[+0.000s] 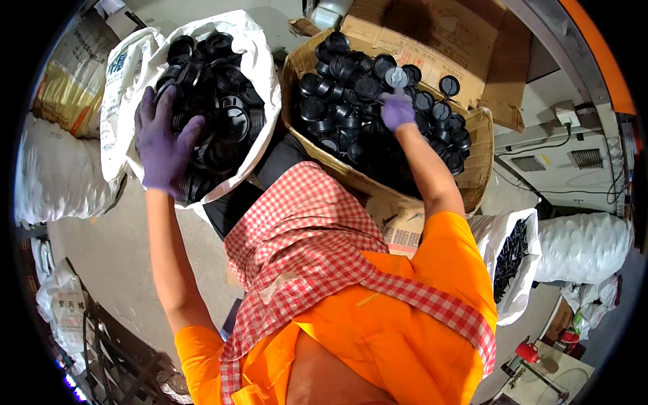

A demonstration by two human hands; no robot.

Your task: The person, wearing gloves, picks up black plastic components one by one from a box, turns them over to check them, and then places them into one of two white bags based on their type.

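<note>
My left hand (165, 138), in a purple glove, has its fingers spread over the near left side of a white woven sack (260, 50). Black round plastic lids (219, 88) fill that sack, and the glove rests against them and the sack's rim. To the right, my right hand (397, 111) reaches over a cardboard box (476, 152) heaped with similar black lids (347, 125). Its gloved fingers are drawn together at the edge of one black round lid (396, 77) with a shiny grey face. The fingertips are partly hidden.
Raised cardboard flaps (432, 44) stand behind the box. At the right, a white sack (520, 297) holds thin black pieces beside a bulging white bag (586, 248). Another full white bag (64, 172) stands at the left. A cable (540, 154) runs along the pale cabinet.
</note>
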